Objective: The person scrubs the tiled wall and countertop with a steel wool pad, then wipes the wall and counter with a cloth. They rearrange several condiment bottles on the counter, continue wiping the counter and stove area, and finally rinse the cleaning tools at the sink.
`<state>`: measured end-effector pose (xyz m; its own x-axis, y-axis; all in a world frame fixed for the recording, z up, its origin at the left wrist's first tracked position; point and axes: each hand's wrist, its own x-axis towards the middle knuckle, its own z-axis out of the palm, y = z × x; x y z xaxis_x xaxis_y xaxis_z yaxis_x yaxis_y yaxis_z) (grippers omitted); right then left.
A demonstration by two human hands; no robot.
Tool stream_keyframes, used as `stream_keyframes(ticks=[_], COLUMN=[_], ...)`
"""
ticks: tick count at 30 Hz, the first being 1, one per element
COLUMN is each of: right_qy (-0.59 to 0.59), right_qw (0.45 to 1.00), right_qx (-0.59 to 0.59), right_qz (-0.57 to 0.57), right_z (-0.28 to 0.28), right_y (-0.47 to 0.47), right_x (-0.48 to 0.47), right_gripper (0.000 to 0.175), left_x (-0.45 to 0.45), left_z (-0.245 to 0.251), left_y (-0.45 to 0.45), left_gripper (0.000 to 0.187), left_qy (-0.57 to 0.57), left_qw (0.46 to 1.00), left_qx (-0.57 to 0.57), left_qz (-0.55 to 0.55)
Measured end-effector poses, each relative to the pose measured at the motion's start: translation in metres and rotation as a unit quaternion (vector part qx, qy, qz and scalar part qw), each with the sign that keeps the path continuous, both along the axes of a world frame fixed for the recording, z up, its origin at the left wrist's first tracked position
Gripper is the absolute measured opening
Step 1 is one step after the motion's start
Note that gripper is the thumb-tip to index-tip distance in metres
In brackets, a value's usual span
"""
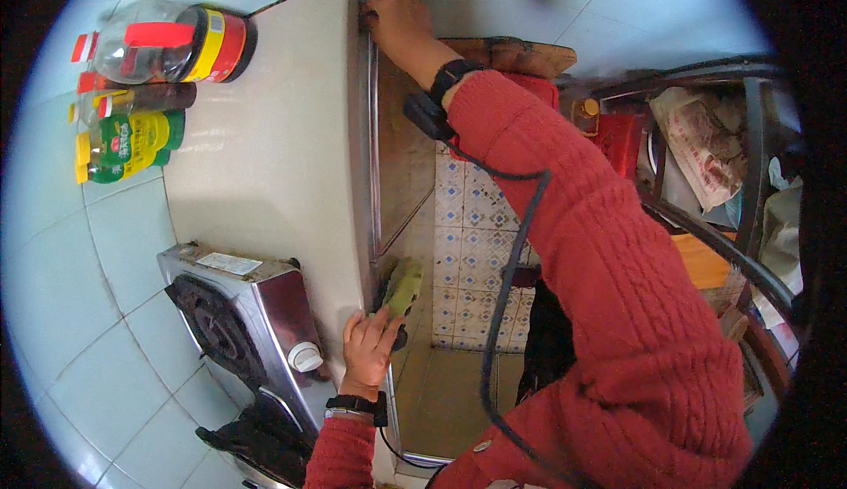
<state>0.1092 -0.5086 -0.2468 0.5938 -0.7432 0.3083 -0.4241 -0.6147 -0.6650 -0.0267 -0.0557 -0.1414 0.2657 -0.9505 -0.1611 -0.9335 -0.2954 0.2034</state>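
My right hand [397, 18] reaches to the far end of the pale countertop [265, 125], by the wall. Its fingers are curled at the counter's edge, and whatever they may grip is hidden. My left hand [368, 350] rests at the counter's front edge beside the gas stove [284, 317]. Its fingertips touch or lie just over a yellow-green cloth-like item [405, 287] at the cabinet front; whether they hold it I cannot tell. Both wrists wear black bands with cables. Below the edge is a brown cabinet door [402, 158] with a metal frame.
Several sauce bottles [126, 145] and a large plastic jug [178, 42] stand against the tiled wall. A blackened wok or pan [265, 436] is by the stove. A wooden board [516, 56] leans at the wall. A dark metal rack [753, 158] holds bags. A black cable hangs beside my right arm.
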Motion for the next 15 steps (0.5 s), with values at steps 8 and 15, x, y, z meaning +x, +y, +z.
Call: stream_keyframes(ticks=[8, 15], right_qy=[-0.109, -0.128], right_qw=[0.992, 0.961], right_qx=[-0.020, 0.149], right_qz=[0.065, 0.194], right_z=[-0.030, -0.010], right_y=[0.124, 0.289], right_x=[-0.072, -0.171], right_gripper=[0.013, 0.013], left_x=[0.000, -0.002], left_z=[-0.002, -0.005], left_y=[0.002, 0.003], left_gripper=[0.051, 0.044], left_qy=[0.016, 0.004], left_qw=[1.000, 1.000], left_qx=[-0.011, -0.029], left_qz=[0.020, 0.013])
